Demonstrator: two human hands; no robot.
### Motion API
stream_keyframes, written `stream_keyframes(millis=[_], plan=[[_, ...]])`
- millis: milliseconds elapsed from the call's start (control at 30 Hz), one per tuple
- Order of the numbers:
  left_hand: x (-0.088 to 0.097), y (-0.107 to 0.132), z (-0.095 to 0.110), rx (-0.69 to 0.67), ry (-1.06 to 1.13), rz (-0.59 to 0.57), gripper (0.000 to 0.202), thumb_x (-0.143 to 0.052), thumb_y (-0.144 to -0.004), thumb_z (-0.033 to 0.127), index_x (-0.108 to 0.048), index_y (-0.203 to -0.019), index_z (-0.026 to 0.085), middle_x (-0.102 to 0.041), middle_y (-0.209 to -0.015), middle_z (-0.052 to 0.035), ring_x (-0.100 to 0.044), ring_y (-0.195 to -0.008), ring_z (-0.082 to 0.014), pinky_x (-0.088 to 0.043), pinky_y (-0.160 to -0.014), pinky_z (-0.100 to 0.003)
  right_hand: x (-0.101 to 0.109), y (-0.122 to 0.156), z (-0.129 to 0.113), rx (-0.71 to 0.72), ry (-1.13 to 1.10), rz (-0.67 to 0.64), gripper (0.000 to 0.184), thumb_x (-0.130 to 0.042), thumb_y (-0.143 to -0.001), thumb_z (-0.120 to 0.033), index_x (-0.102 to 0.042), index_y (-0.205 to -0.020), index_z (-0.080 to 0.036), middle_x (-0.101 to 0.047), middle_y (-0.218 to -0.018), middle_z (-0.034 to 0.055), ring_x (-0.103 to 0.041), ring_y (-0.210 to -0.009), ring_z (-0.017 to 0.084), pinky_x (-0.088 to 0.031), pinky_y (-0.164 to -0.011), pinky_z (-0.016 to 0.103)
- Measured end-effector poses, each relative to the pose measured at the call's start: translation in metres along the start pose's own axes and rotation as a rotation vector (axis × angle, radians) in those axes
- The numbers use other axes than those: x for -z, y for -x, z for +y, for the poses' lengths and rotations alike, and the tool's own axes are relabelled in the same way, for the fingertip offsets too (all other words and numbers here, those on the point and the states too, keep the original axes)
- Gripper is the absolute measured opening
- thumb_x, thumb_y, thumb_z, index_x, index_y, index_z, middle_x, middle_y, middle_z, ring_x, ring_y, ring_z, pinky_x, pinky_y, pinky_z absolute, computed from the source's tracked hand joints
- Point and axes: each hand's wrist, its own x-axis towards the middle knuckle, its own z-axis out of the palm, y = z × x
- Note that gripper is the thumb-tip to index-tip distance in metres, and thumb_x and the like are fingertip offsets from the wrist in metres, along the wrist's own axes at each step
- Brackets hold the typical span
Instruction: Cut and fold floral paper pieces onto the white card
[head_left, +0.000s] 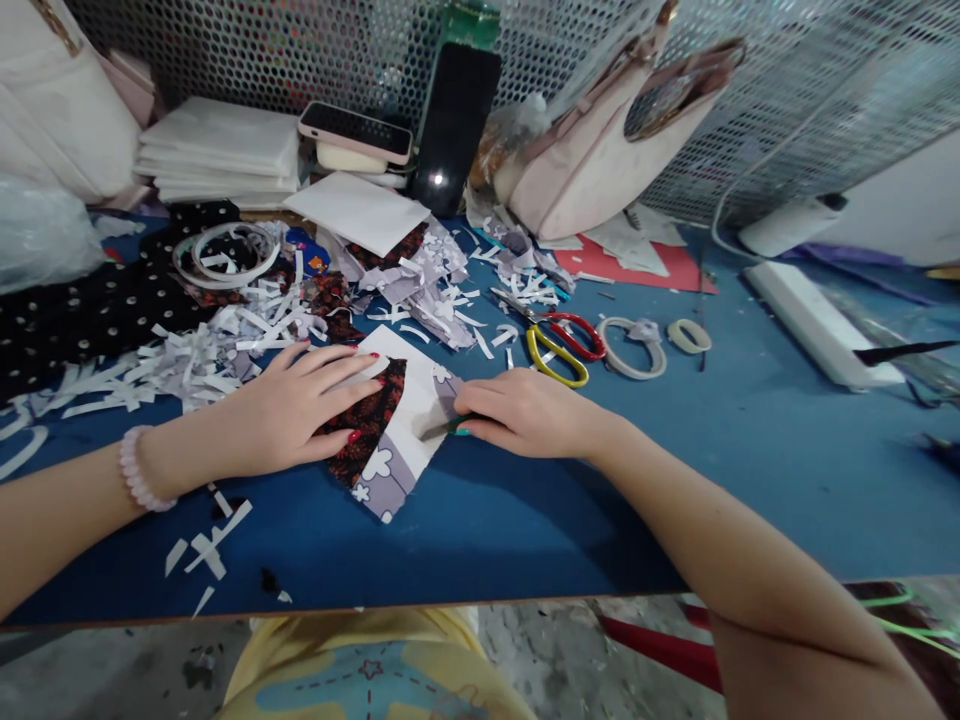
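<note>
Your left hand (pixel 300 410) flat, fingers spread, pressing dark red fabric piece (pixel 371 415) onto white card (pixel 412 395). Your right hand (pixel 525 412) closed round thin green-ended tool (pixel 450 428), tip at card edge. Blue table (pixel 525 520) under both hands. Paper scraps (pixel 202 355) beyond left hand; scissors (pixel 562 345) just beyond right hand. Perforated metal panel (pixel 300 50) behind table.

On the worktop (pixel 750 470) I see the fabric patch (pixel 371 420) atop a card sheet (pixel 416 405), a tool (pixel 442 428) at the sheet's right edge, scissors (pixel 562 345) behind-right, a tape roll (pixel 634 350) further right, paper scraps (pixel 187 360) behind-left.
</note>
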Motion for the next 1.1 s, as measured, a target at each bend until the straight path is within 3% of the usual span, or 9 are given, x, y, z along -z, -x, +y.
stream_keyframes(millis=[300, 767, 1100], plan=[[0.002, 0.001, 0.0, 0.001, 0.026, 0.044, 0.051, -0.05, -0.094, 0.036, -0.044, -0.143, 0.023, -0.041, -0.153, -0.0106, -0.037, -0.139, -0.0321, -0.026, -0.115, -0.058, -0.001, 0.001, -0.001, -0.047, -0.078, -0.047, 0.027, -0.034, -0.101, -0.034, -0.054, -0.091, -0.02, -0.065, -0.079, 0.0024, -0.054, -0.063, 0.013, -0.032, -0.059, 0.025], [0.008, 0.0, 0.0, -0.024, -0.083, -0.02, 0.049, -0.043, -0.096, 0.035, -0.042, -0.143, 0.019, -0.04, -0.153, -0.013, -0.035, -0.138, -0.034, -0.033, -0.11, -0.059, 0.001, -0.007, -0.015, -0.204, -0.069, -0.092, 0.013, -0.048, -0.098, -0.029, -0.054, -0.092, -0.02, -0.067, -0.084, 0.0005, -0.059, -0.065, 0.014, -0.031, -0.058, 0.025], [0.006, 0.0, -0.002, -0.025, -0.087, -0.025, 0.05, -0.041, -0.097, 0.035, -0.041, -0.144, 0.019, -0.038, -0.154, -0.0117, -0.033, -0.139, -0.0331, -0.033, -0.11, -0.058, 0.005, -0.009, -0.015, -0.244, -0.102, -0.151, 0.013, -0.048, -0.098, -0.029, -0.056, -0.093, -0.019, -0.068, -0.088, 0.0022, -0.06, -0.07, 0.015, -0.031, -0.06, 0.025]])
